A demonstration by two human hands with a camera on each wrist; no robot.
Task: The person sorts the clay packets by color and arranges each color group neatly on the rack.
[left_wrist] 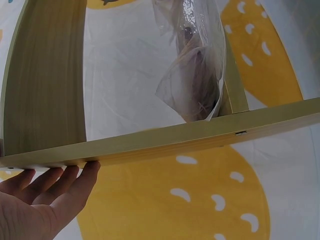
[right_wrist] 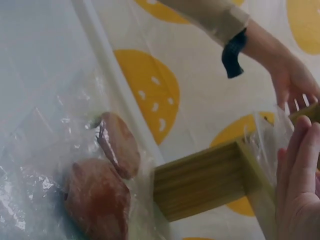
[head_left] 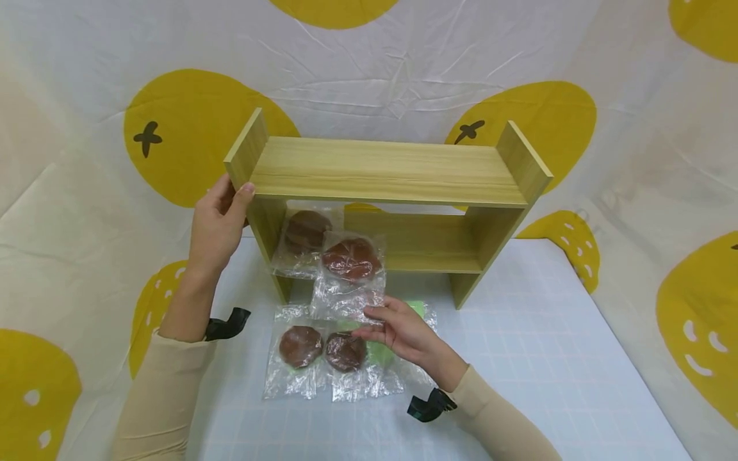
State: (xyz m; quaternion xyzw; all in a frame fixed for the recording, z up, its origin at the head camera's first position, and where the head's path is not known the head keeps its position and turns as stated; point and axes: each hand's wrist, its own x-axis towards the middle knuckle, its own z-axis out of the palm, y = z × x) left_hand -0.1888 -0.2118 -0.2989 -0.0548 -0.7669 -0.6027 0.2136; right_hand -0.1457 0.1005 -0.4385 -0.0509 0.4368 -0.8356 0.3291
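My left hand [head_left: 216, 234] grips the left side panel of a small wooden shelf [head_left: 380, 169]; its thumb lies at the front edge. The left wrist view shows its fingertips [left_wrist: 90, 167] against the panel's outer face. With my right hand [head_left: 409, 333] I pinch the lower edge of a clear plastic bag [head_left: 346, 298], held up before the lower board. Inside that bag is a reddish-brown round piece [head_left: 353, 259]. Behind it, at the left end of the lower board, leans another bag with a dark brown disc [head_left: 307, 232].
In front of the shelf, more clear bags with brown discs [head_left: 301, 347] lie on the pale checked tablecloth [head_left: 548, 358]. Something light green [head_left: 380, 353] shows among them. A white curtain with yellow fruit prints [head_left: 380, 77] hangs behind the shelf.
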